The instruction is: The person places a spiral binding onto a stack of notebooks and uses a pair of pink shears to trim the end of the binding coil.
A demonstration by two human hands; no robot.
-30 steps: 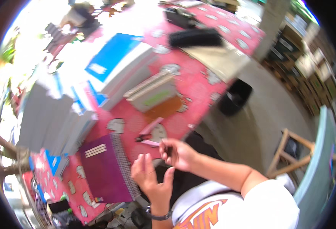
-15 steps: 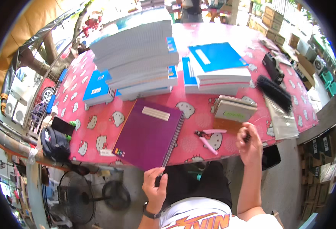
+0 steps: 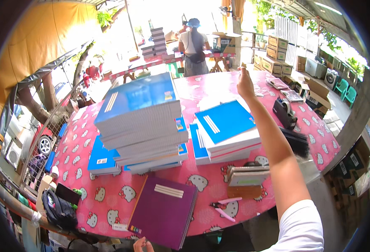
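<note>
A purple spiral-bound notebook (image 3: 162, 214) lies face up near the table's front edge, slightly turned. At its lower edge, my left hand (image 3: 143, 245) is only partly in view, its fingers loosely curled and thumb apart, with no object visible in it. My right arm reaches far across the table. My right hand (image 3: 245, 84) is raised near the far edge with its fingers closed; what they hold, if anything, is too small to make out. Pink-handled cutting pliers (image 3: 224, 208) lie right of the notebook, in front of a small holder with upright cards (image 3: 248, 176).
A tall stack of blue spiral notebooks (image 3: 138, 126) stands left of centre, beside a lower stack (image 3: 227, 126). At right are a black tape dispenser (image 3: 284, 114) and a dark brush-like object (image 3: 295, 142). A black pouch (image 3: 59, 210) sits at front left. People work at a farther table.
My right hand has swung from near the front edge to far forward and up. My left hand has dropped lower in view and left along the notebook's edge. The view has tilted up.
</note>
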